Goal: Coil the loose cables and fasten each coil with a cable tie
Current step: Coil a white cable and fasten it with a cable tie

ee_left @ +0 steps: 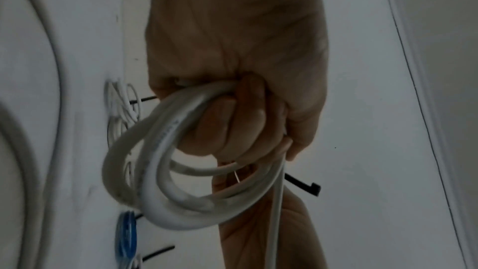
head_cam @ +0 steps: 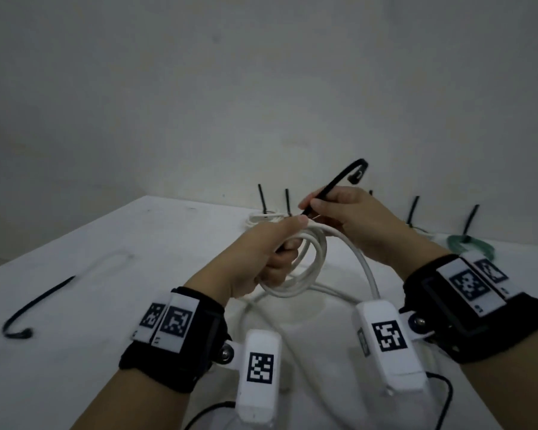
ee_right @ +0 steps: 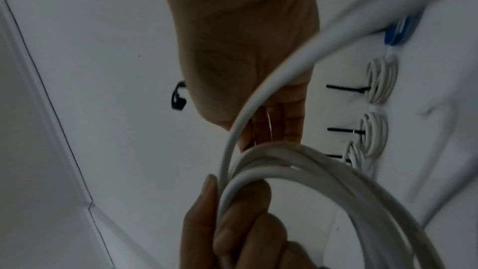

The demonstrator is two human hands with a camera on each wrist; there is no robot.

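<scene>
**White coil in left hand, black tie in right**

White coil gripped in the left hand, fingers curled through the loops, thumb on top. Held above the table, with a loose tail arcing down toward the right wrist. Black tie pinched in the right hand, between thumb and fingers curled narrow round it. Hooked head up and away, lower tip right at the top of the coil beside the left thumb. Spare tie lying far left on the table, well apart. Finished white coils and a blue coil lined up along the far edge, black tie tails sticking up from them.
</scene>
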